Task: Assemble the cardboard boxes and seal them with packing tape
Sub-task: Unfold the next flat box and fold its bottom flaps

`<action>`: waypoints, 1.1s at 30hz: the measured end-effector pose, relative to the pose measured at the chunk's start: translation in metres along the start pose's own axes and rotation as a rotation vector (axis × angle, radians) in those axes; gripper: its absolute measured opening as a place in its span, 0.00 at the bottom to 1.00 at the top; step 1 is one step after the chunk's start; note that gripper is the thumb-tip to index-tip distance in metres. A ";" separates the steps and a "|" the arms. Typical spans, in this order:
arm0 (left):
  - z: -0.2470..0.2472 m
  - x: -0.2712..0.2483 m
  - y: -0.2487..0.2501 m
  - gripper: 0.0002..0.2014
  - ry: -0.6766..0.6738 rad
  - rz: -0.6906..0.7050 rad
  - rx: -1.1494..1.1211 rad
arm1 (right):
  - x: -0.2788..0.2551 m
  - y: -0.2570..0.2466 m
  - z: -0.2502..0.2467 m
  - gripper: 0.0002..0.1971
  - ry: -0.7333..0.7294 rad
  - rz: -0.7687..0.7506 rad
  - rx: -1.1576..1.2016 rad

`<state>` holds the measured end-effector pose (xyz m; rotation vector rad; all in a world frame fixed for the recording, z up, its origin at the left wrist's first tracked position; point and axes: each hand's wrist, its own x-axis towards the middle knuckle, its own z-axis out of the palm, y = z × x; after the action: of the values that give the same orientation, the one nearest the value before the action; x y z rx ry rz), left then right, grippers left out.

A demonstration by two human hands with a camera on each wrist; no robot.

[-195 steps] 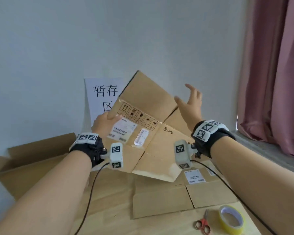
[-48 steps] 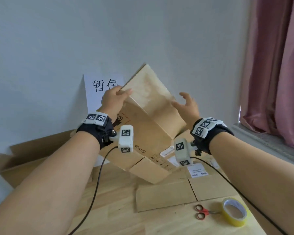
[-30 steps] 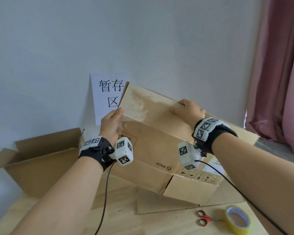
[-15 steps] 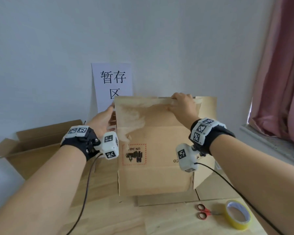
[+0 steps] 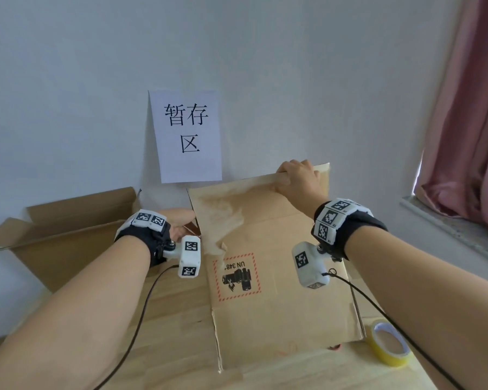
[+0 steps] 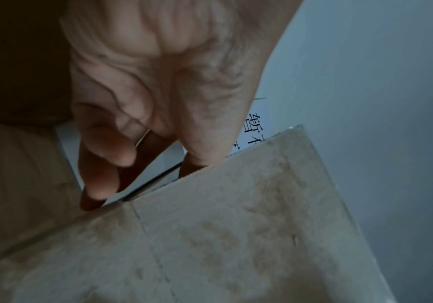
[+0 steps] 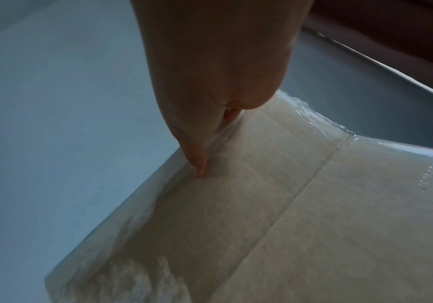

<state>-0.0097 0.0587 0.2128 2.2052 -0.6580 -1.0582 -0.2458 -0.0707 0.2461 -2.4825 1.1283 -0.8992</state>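
On the table, both hands' grips pinch the scuffed flattened cardboard box (image 5: 276, 266): left hand (image 5: 178, 225), right hand (image 5: 297, 181).

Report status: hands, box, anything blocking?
Right hand grips top flap edge of the cardboard box. Left hand pinches its left edge. Box standing, unsealed. Tape roll on table, clear of the hands.

Wood table (image 5: 175, 327): flat box (image 5: 279, 291), tape roll (image 5: 389, 347), open box (image 5: 68, 237) at L.
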 end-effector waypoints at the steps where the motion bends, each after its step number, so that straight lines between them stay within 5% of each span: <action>1: 0.001 0.004 -0.002 0.18 -0.002 -0.018 0.011 | -0.001 0.001 0.001 0.10 0.001 0.000 0.003; 7: 0.011 0.018 -0.014 0.17 -0.094 -0.058 0.033 | -0.004 0.008 0.000 0.09 0.019 -0.015 -0.011; 12: 0.028 0.014 -0.014 0.06 -0.104 0.026 -0.119 | -0.003 0.013 0.000 0.09 0.034 -0.022 0.000; 22: 0.014 0.002 -0.006 0.13 0.189 0.228 -0.508 | 0.006 -0.003 -0.004 0.05 0.226 -0.122 0.150; 27: 0.030 0.007 -0.036 0.13 0.172 0.184 -0.614 | -0.007 0.006 0.013 0.07 0.152 -0.135 0.099; 33: 0.057 0.013 -0.054 0.11 0.286 0.166 -0.586 | -0.026 0.019 0.025 0.11 0.009 0.028 0.073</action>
<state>-0.0388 0.0705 0.1403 1.7085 -0.3372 -0.7144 -0.2537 -0.0642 0.2069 -2.4008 1.1107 -0.9280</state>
